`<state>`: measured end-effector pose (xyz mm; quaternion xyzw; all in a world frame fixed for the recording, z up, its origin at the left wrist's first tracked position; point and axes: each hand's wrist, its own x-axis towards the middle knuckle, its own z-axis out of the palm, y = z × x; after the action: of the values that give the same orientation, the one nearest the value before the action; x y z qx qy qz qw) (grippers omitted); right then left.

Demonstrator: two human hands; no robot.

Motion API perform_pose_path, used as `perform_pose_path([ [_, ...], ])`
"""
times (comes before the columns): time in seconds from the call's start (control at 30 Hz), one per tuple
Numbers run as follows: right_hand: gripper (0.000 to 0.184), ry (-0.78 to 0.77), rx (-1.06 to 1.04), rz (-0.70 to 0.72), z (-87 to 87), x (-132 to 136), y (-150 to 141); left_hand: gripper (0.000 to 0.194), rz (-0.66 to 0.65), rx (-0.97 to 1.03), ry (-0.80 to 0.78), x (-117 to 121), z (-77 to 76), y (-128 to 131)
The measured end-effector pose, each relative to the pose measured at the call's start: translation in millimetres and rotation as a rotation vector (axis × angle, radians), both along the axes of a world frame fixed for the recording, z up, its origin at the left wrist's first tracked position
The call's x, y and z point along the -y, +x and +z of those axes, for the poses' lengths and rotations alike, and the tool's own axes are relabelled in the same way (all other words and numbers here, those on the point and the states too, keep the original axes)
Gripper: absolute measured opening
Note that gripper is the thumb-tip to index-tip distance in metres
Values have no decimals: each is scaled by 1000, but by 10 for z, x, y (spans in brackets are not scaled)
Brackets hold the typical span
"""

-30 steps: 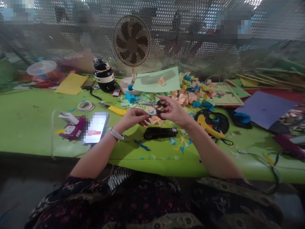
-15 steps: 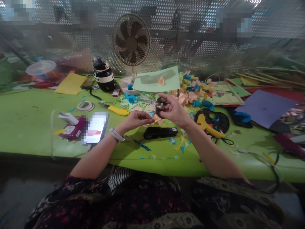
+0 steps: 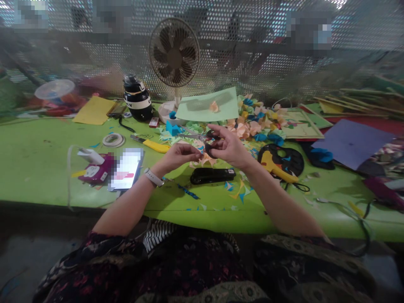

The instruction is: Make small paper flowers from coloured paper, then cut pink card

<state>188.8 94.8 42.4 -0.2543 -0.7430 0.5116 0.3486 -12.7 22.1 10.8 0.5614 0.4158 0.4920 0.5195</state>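
Observation:
My right hand (image 3: 232,147) holds a pair of scissors (image 3: 198,136) by the black handles, with the metal blades pointing left over paper scraps. My left hand (image 3: 183,155) is pinched closed just left of the scissor handles. Whatever lies between its fingertips is too small to make out. Beneath both hands spread peach, blue and green paper pieces (image 3: 208,160). Nearer to me a black stapler (image 3: 213,175) lies on the green table (image 3: 170,202). A yellow-handled cutter (image 3: 156,146) rests behind my left hand.
Crumpled paper flowers (image 3: 249,126) are heaped beside a green sheet (image 3: 202,111). A fan (image 3: 175,59) and a dark bottle (image 3: 138,101) stand behind. To the left are a phone (image 3: 126,168) and tape roll (image 3: 113,140); to the right, a yellow glue gun (image 3: 274,166).
My left hand has shifted very slightly left and up. My right hand and the scissors have moved slightly left. The table items look the same.

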Motion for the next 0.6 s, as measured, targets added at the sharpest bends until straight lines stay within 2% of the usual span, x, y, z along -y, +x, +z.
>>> perform_pose_path([
  [0.4,73,-23,-10,18,8,28,-25,29,8,19,2,-1,6,16],
  [0.5,69,-36,-29,-10,14,7,-10,32,69,74,27,-5,12,18],
  [0.6,65,-84,-24,-21,52,5,6,35,190,166,77,-20,22,7],
])
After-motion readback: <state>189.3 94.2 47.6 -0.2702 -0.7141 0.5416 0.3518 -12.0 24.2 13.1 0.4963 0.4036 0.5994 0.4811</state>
